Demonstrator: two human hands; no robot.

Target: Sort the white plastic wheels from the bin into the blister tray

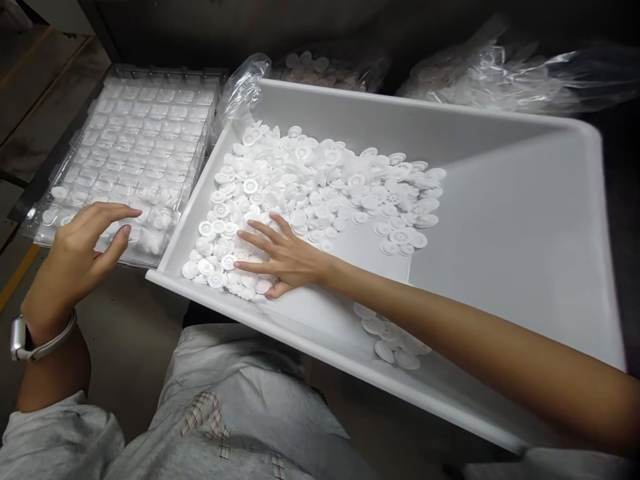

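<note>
My right hand [280, 257] lies spread over a heap of small white plastic discs [300, 173] in a large white tub [510, 220]. Its fingers are apart and touch the discs near the tub's left end. Over the front rows of a clear plastic tray [145, 140] with many pockets hovers my left hand [93, 247]. Thumb and forefinger stand apart there, with nothing visible between them; the other fingers are mostly hidden. White parts sit in the tray's front pockets. Whether the farther pockets hold parts I cannot tell.
A smaller group of discs [393, 340] lies under my right forearm by the tub's front wall. Behind the tub are clear plastic bags [515, 77] with pale parts. Crumpled clear film [245, 87] hangs at the tub's back left corner, between tub and tray.
</note>
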